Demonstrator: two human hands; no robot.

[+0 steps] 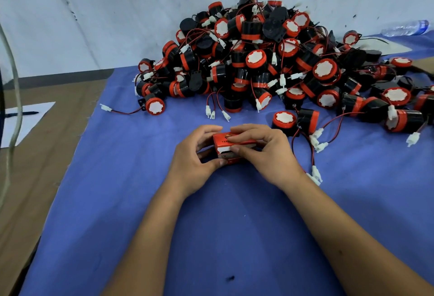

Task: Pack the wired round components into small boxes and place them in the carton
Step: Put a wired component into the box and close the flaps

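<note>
Wired round components (277, 61), black with red caps and white plugs, lie heaped on the blue cloth (117, 202) at twelve to two o'clock of the hands. One small red box (231, 148) sits at the centre, the left hand (195, 157) curled round its nine o'clock end and the right hand (263, 152) pinching its three o'clock end. A sheet of paper (25, 122) with a pen (21, 114) on it lies at nine o'clock.

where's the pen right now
In the head view the pen lies at the far left on a white sheet on the brown surface, left of the blue cloth and the hands.
</note>
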